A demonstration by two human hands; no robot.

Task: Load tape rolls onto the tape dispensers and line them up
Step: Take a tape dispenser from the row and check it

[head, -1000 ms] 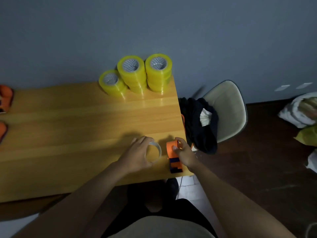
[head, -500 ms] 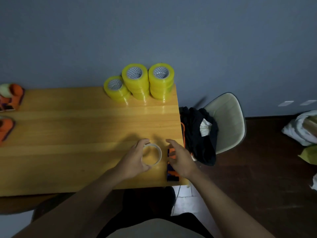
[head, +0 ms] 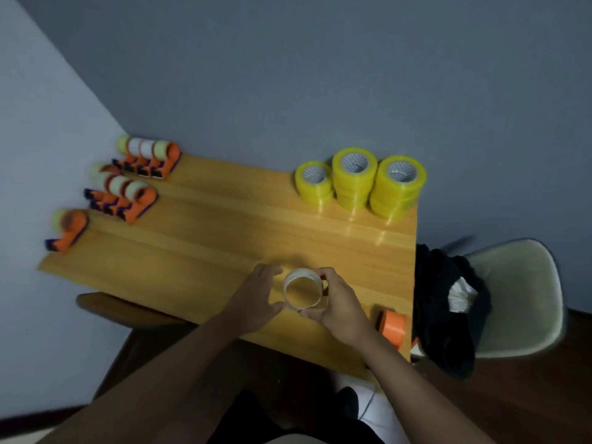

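Your right hand (head: pixel 336 302) gripped a tape roll (head: pixel 302 291), left hand (head: pixel 256 294) touching it relaxed; several loaded dispensers (head: pixel 128 193) stood lined up, one dispenser (head: pixel 392 325) unloaded.

Both forearms extend forward from the lower edge, converging near the middle. Left hand (head: pixel 256 298): palm turned inward, fingers (head: pixel 269 271) loosely spread, thumb toward the other hand. Right hand (head: pixel 341 304): fingers and thumb curled in a grip, knuckles up, wrist angled down toward the right.
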